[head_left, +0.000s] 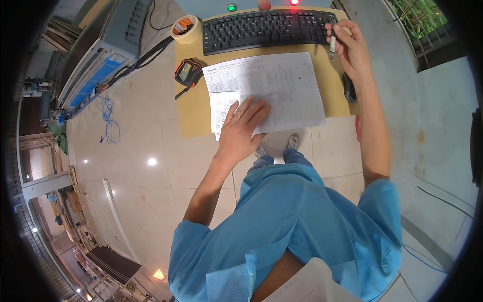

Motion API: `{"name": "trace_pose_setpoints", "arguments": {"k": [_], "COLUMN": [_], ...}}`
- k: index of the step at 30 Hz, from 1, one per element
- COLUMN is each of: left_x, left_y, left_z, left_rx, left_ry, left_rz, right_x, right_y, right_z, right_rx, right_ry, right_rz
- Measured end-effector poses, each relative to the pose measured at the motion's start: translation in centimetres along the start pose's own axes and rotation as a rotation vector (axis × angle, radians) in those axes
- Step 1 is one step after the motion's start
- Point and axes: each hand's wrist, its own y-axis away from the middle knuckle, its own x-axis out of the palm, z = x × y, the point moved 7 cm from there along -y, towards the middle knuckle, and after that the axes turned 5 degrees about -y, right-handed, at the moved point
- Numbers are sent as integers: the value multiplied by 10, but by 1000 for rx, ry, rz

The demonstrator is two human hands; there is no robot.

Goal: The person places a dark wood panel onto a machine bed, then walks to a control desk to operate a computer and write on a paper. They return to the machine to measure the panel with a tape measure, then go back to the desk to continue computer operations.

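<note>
My left hand (pixel 245 126) lies with its fingers stretched over a printed sheet of paper (pixel 287 95) that has a table of rows and columns. Beside those fingers, a smaller slip of paper (pixel 220 108) rests on the sheet's left part. Raised by the right end of the black keyboard (pixel 266 31), my right hand (pixel 352 48) is closed around a pen (pixel 332 43) with a dark upper part and a pale lower part. The pen points downward, apart from the paper. Part of the sheet is hidden under my left hand.
On the tan desk board (pixel 193 118) are a tape roll (pixel 186 30), a black and orange tape measure (pixel 189 73) and a black mouse (pixel 349 88). Green (pixel 231 7) and red (pixel 294 2) lit buttons stand behind the keyboard. A grey-blue machine (pixel 100 65) and blue cable (pixel 108 121) are at left.
</note>
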Motion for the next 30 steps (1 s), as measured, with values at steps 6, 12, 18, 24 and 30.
{"name": "trace_pose_setpoints", "arguments": {"k": [6, 12, 18, 24, 30], "left_x": [-3, 0, 3, 4, 5], "left_y": [-1, -3, -2, 0, -1], "left_z": [-4, -2, -2, -1, 0], "left_rx": [-4, -18, -35, -37, -34], "left_ry": [-7, -2, -31, -26, -31], "left_rz": [12, -20, -95, -120, -120], "right_x": [13, 17, 24, 18, 12], "right_y": [74, 100, 98, 95, 95], "right_z": [-36, -54, -60, -68, -71], "right_rx": [270, 286, 146, 106, 129], "right_ry": [-666, -43, 516, 773, 828], "right_rz": [-88, 3, 72, 54, 28]}}
